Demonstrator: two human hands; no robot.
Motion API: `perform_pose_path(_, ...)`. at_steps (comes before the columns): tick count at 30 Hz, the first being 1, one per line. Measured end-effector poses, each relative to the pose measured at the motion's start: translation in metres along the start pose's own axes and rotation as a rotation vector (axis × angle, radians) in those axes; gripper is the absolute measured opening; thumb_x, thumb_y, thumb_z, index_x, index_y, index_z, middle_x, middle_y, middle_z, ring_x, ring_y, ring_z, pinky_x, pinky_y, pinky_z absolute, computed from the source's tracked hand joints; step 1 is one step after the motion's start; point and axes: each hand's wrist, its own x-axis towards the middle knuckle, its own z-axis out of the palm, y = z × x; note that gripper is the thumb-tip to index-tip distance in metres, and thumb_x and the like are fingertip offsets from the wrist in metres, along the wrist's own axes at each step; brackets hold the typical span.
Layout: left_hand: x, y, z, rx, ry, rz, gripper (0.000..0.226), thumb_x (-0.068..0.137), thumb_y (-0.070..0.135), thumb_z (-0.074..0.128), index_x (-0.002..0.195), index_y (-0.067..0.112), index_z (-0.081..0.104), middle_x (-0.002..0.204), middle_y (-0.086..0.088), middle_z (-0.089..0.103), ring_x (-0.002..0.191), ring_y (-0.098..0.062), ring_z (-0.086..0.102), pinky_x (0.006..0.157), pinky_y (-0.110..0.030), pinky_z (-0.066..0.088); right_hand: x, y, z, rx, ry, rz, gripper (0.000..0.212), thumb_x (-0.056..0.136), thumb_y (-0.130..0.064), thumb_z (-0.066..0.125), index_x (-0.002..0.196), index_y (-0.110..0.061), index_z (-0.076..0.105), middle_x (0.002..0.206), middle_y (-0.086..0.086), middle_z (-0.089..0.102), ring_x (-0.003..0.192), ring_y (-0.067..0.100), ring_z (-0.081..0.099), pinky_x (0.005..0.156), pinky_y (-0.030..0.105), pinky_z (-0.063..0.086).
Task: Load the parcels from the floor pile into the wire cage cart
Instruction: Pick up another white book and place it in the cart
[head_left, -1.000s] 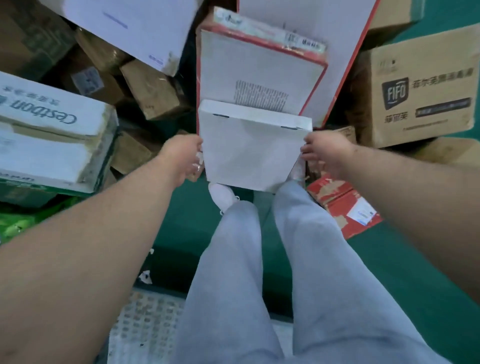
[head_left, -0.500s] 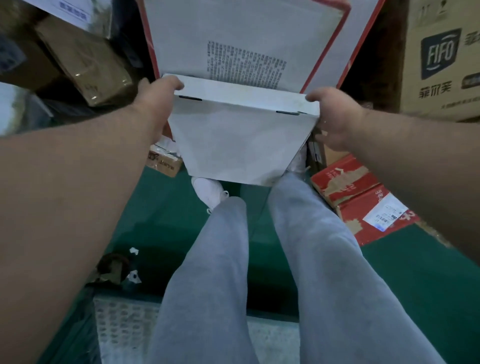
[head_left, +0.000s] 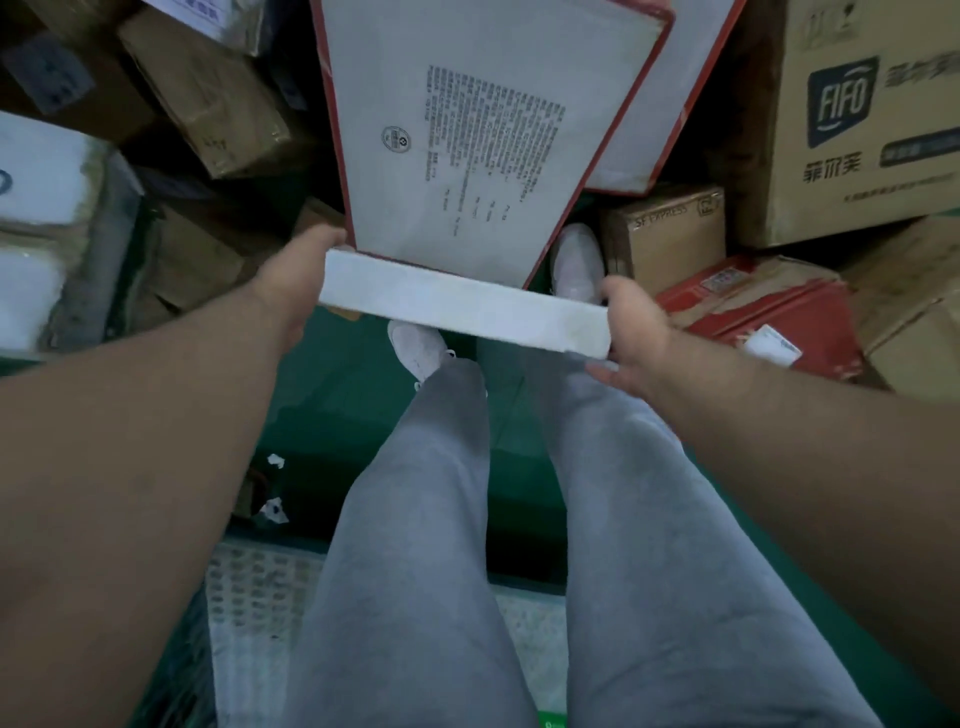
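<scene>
- White cardboard, flat and thin: the white box (head_left: 462, 306) hangs edge-on between our hands, above the green floor (head_left: 337, 410), at the foot of the pile (head_left: 218, 109).
- Our left hand (head_left: 291, 291) closes round its left end and our right hand (head_left: 634, 332) round its right end, with the fingers mostly hidden behind it. We judge that the two-ended hold keeps so wide and thin a parcel level and stops it twisting.
- Its far edge touches or sits just in front of the red-edged box (head_left: 467, 130), which leans out of the pile. We cannot tell which.
- That red-edged box carries a block of small print and a round stamp, too fine for us to read.
- To the right, a tall carton (head_left: 872, 119) reads "FIFO" with Chinese characters below.
- A smaller brown carton (head_left: 665, 239) reads "SF EXPRESS", and a red parcel (head_left: 753, 317) bears a white shipping label.
- We can make out no wire cage cart for certain. A perforated metal plate (head_left: 249, 597) lies low beside our legs.
</scene>
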Motion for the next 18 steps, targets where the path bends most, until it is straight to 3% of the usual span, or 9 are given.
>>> perform_pose_path(2,-0.007,-0.026,-0.014,-0.043,0.033,-0.069,0.046,0.073,0.059,0.066,0.1,0.021,0.069,0.097,-0.003,0.072,0.079,-0.021,0.066,0.072,-0.031,0.052,-0.013,0.013,0.001,0.008,0.023,0.003,0.051,0.086,-0.04,0.059,0.13,-0.014,0.054,0.119,0.004,0.065,0.104,0.025,0.067,0.074,0.036,0.057)
perform_pose_path(4,-0.034,-0.043,-0.025,-0.137,0.154,-0.133,0.075,0.064,0.062,0.071,0.123,0.019,0.059,0.109,-0.009,0.069,0.092,-0.028,0.067,0.081,-0.041,0.054,-0.033,0.019,-0.001,0.028,0.065,0.011,0.059,0.087,-0.04,0.064,0.139,-0.015,0.052,0.127,0.003,0.063,0.107,0.026,0.066,0.07,0.036,0.06)
perform_pose_path(6,-0.058,-0.053,-0.024,-0.207,0.294,-0.132,0.068,0.08,0.055,0.07,0.13,0.018,0.044,0.11,-0.008,0.058,0.091,-0.026,0.061,0.083,-0.043,0.056,-0.046,0.02,-0.006,0.058,0.071,0.03,0.05,0.093,-0.037,0.058,0.138,-0.016,0.053,0.13,0.004,0.065,0.103,0.022,0.068,0.058,0.032,0.056)
perform_pose_path(8,-0.086,-0.069,-0.026,-0.25,0.405,-0.15,0.063,0.091,0.051,0.065,0.137,0.015,0.042,0.116,-0.007,0.052,0.096,-0.028,0.058,0.086,-0.047,0.058,-0.065,0.018,-0.015,0.007,0.058,0.018,0.043,0.098,-0.04,0.052,0.136,-0.019,0.054,0.129,0.003,0.066,0.109,0.019,0.066,0.068,0.035,0.053)
perform_pose_path(13,-0.166,-0.098,-0.041,-0.476,0.533,-0.241,0.048,0.09,0.036,0.064,0.128,0.011,0.046,0.119,-0.009,0.057,0.097,-0.032,0.064,0.072,-0.045,0.06,-0.122,-0.001,-0.04,-0.305,0.076,-0.227,0.032,0.092,-0.036,0.064,0.115,-0.014,0.062,0.111,0.009,0.067,0.095,0.025,0.068,0.048,0.028,0.054)
perform_pose_path(18,-0.242,-0.14,-0.039,-0.747,0.468,-0.311,0.034,0.09,0.036,0.062,0.11,0.009,0.059,0.103,-0.008,0.067,0.083,-0.025,0.068,0.073,-0.042,0.062,-0.182,-0.027,-0.052,-0.487,0.058,-0.4,0.029,0.089,-0.031,0.07,0.106,-0.008,0.063,0.1,0.011,0.065,0.086,0.03,0.069,0.065,0.042,0.063)
